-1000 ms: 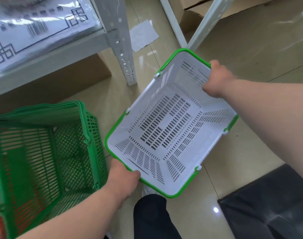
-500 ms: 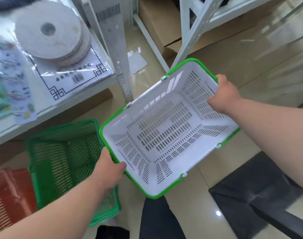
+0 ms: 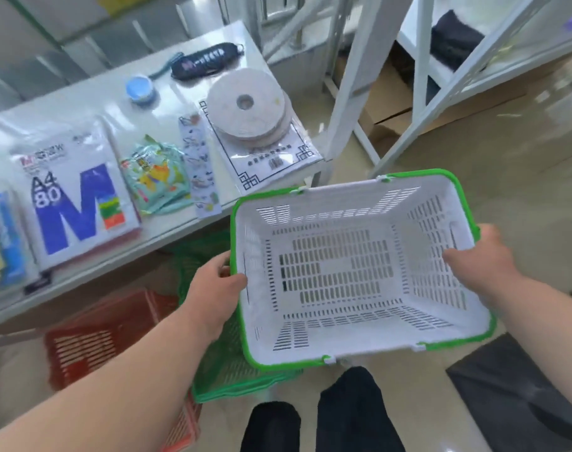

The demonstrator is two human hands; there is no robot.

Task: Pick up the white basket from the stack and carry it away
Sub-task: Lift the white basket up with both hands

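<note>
The white basket (image 3: 343,275), slotted plastic with a green rim, is held up in the air in front of me, its open top facing the camera. My left hand (image 3: 212,288) grips its left short rim. My right hand (image 3: 480,256) grips the right short rim, thumb inside the wall. The basket is empty and level. Below and left of it the green basket (image 3: 226,363) stands on the floor, partly hidden by the white one and my left forearm.
A red basket (image 3: 98,337) sits on the floor left of the green one. A white shelf (image 3: 167,230) carries an A4 paper pack (image 3: 76,207), snack bag, round discs (image 3: 248,106) and small items. Metal rack uprights (image 3: 353,93) and cardboard boxes stand ahead; a dark mat (image 3: 519,393) lies at right.
The basket has risen and turned level, clear of the green basket. The view has tilted up, so the shelf top and its goods now show. Both hands keep their grip.
</note>
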